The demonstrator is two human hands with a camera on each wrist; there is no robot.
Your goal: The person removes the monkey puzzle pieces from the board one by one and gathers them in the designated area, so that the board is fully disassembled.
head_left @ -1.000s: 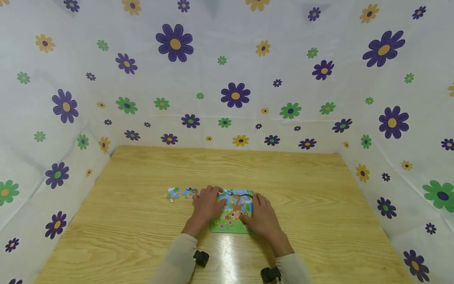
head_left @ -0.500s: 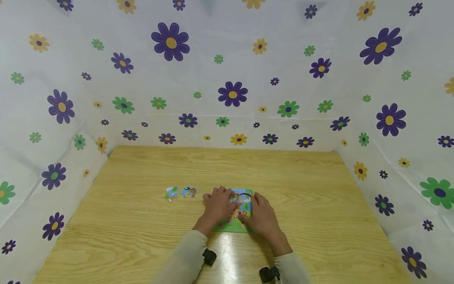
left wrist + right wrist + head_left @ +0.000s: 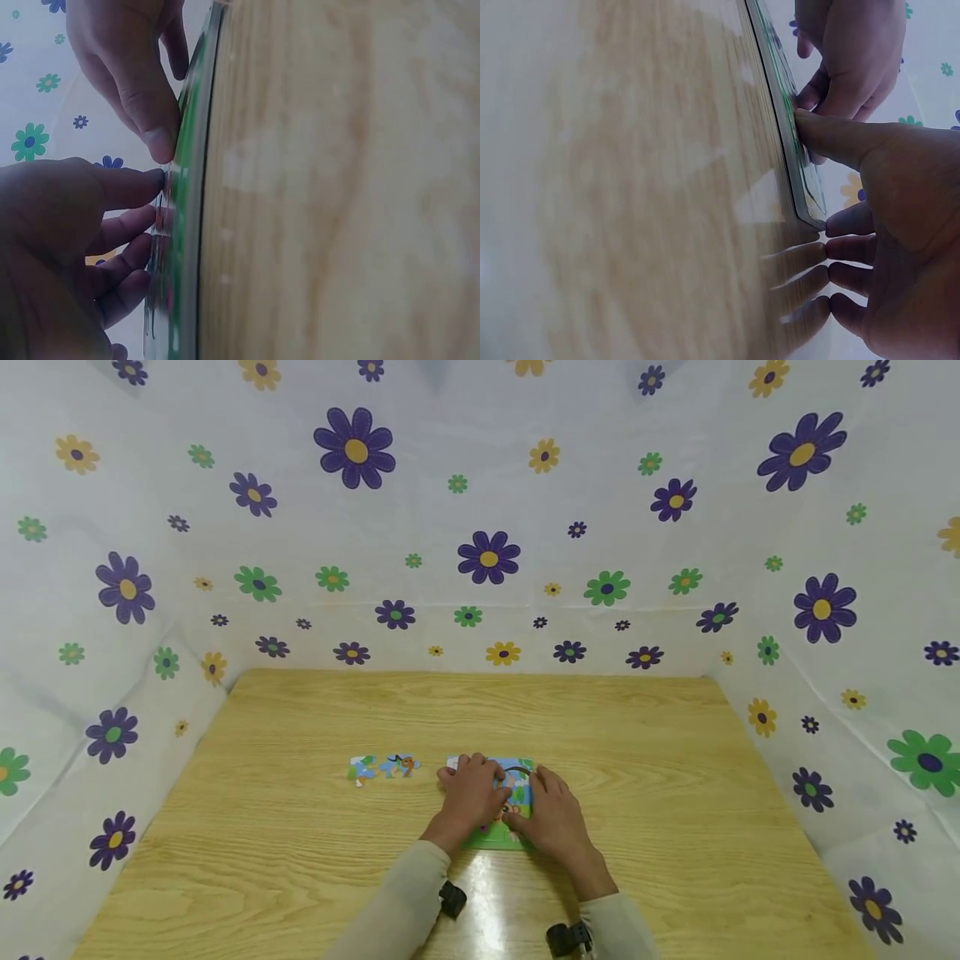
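A picture puzzle (image 3: pixel 498 837) with a monkey, sky and green grass lies flat in its tray on the wooden table. Over its left and middle part is my left hand (image 3: pixel 468 793), which hides much of the picture. In the left wrist view, the left thumb and fingertips (image 3: pixel 135 247) touch the puzzle's face; no loose piece shows between them. My right hand (image 3: pixel 558 818) holds the puzzle's right side: its thumb (image 3: pixel 832 135) presses on the face, and its fingers stand at the edge, tips on the table.
Loose puzzle pieces (image 3: pixel 399 766) lie on the table to the left of the tray, with another piece group (image 3: pixel 361 768) further left. A white flowered cloth (image 3: pixel 420 527) walls the table (image 3: pixel 637 752) at the back and sides.
My left hand has moved right across the puzzle, from its left edge toward the middle, covering more of the monkey. The right hand stays at the right side. The head view has shifted slightly.
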